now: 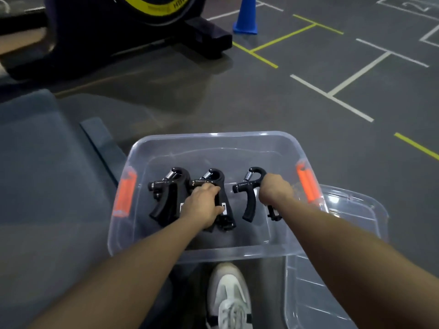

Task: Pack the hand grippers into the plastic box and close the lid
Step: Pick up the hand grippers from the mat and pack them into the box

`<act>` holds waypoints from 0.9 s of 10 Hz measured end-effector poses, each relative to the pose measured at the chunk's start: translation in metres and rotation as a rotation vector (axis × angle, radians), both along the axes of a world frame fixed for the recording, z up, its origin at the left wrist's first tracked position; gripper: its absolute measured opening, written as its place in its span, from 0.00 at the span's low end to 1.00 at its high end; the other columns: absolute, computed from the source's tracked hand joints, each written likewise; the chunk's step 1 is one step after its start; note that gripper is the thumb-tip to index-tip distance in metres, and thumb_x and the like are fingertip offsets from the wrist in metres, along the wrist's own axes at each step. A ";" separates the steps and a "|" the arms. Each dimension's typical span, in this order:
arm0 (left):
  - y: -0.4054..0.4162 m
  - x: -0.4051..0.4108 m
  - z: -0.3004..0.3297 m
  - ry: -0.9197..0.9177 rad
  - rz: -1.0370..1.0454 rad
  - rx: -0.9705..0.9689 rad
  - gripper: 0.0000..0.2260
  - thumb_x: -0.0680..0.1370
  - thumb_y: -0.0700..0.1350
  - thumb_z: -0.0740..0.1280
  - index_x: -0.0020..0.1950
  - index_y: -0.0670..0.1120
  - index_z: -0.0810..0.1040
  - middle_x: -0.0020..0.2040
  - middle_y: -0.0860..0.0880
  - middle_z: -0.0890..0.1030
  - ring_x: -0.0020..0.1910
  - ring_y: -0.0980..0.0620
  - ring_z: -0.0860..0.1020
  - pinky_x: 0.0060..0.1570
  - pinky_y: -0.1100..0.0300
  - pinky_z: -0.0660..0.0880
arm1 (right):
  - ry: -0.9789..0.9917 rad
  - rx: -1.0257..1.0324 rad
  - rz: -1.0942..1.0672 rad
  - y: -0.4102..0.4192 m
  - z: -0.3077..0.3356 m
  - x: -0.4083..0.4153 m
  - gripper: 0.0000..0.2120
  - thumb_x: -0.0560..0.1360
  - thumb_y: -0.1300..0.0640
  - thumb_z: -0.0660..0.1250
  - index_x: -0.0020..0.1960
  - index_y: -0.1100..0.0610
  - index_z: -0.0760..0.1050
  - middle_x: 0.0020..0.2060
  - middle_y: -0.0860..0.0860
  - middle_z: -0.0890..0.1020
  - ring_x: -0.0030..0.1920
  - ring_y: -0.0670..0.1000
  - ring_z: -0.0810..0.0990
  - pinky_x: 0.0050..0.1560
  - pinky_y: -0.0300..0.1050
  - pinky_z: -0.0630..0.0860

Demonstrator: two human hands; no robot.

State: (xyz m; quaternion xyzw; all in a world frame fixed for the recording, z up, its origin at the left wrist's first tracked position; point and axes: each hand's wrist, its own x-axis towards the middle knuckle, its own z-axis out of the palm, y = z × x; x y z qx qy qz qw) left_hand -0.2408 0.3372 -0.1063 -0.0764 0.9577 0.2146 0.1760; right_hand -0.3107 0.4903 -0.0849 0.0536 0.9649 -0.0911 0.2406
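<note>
Your left hand (204,205) has its grip wrapped on the middle hand gripper (217,186), pressed beside the left hand gripper (166,195); your right hand (273,189) is clenched around one handle of the right hand gripper (249,193). All three lie inside the clear plastic box (213,141) on the floor (308,110): black, curved handles, coiled steel springs. Box glossy, orange latches (307,184); clear lid (332,281) lies beside it.

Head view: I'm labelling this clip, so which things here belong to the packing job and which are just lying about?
Part of the job:
- plastic box, open
- three black hand grippers inside it
- left hand, on the middle gripper
- right hand, holding the right gripper
- clear lid, beside the box, under its right edge

Just lying about:
- blue cone
- exercise machine
- grey mat
</note>
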 end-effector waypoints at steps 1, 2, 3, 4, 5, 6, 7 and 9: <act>-0.003 -0.011 -0.010 -0.012 -0.016 -0.020 0.30 0.76 0.53 0.66 0.75 0.49 0.60 0.76 0.51 0.60 0.75 0.49 0.59 0.72 0.54 0.60 | -0.043 0.003 -0.007 0.000 -0.022 -0.009 0.16 0.76 0.67 0.59 0.62 0.63 0.73 0.60 0.58 0.79 0.62 0.59 0.78 0.56 0.47 0.75; -0.009 -0.021 -0.016 -0.045 -0.036 -0.004 0.35 0.75 0.56 0.67 0.77 0.49 0.56 0.78 0.52 0.55 0.76 0.50 0.54 0.73 0.55 0.55 | -0.087 -0.015 -0.005 -0.004 -0.042 -0.018 0.16 0.75 0.67 0.59 0.63 0.63 0.73 0.62 0.58 0.78 0.63 0.59 0.77 0.60 0.47 0.74; -0.015 -0.028 -0.019 -0.068 -0.048 0.012 0.38 0.72 0.57 0.69 0.77 0.50 0.55 0.78 0.53 0.55 0.77 0.50 0.53 0.75 0.54 0.55 | -0.122 -0.059 0.001 -0.011 -0.062 -0.026 0.17 0.76 0.67 0.59 0.64 0.64 0.73 0.63 0.59 0.77 0.63 0.59 0.77 0.60 0.48 0.74; -0.017 -0.029 -0.022 -0.052 -0.054 0.007 0.39 0.71 0.58 0.70 0.76 0.51 0.57 0.77 0.55 0.57 0.76 0.51 0.54 0.74 0.53 0.58 | -0.135 -0.139 -0.031 -0.014 -0.082 -0.026 0.16 0.78 0.67 0.56 0.64 0.66 0.72 0.63 0.60 0.76 0.64 0.59 0.76 0.61 0.48 0.72; -0.017 -0.028 -0.023 -0.036 -0.059 0.016 0.38 0.71 0.58 0.70 0.76 0.51 0.57 0.77 0.55 0.57 0.76 0.51 0.54 0.73 0.53 0.59 | -0.151 -0.194 -0.070 -0.011 -0.088 -0.026 0.17 0.81 0.64 0.53 0.67 0.65 0.70 0.65 0.60 0.75 0.65 0.59 0.73 0.61 0.45 0.70; -0.018 -0.027 -0.023 -0.037 -0.058 0.021 0.38 0.72 0.58 0.69 0.76 0.51 0.56 0.77 0.56 0.56 0.76 0.51 0.54 0.74 0.53 0.59 | -0.141 -0.198 -0.063 -0.009 -0.074 -0.023 0.17 0.81 0.64 0.53 0.68 0.66 0.69 0.65 0.61 0.74 0.66 0.59 0.72 0.62 0.45 0.69; -0.017 -0.026 -0.022 -0.059 -0.062 0.030 0.38 0.72 0.58 0.68 0.77 0.51 0.55 0.78 0.56 0.54 0.77 0.51 0.53 0.74 0.52 0.57 | -0.137 -0.197 -0.037 -0.009 -0.069 -0.021 0.17 0.79 0.64 0.56 0.66 0.65 0.72 0.63 0.62 0.76 0.65 0.60 0.74 0.61 0.46 0.71; -0.028 -0.022 -0.005 -0.027 -0.017 0.020 0.31 0.74 0.53 0.68 0.74 0.49 0.61 0.75 0.52 0.61 0.74 0.49 0.62 0.70 0.50 0.64 | -0.026 -0.276 -0.029 -0.021 -0.029 -0.026 0.13 0.74 0.65 0.65 0.58 0.63 0.76 0.56 0.60 0.81 0.58 0.60 0.79 0.60 0.49 0.76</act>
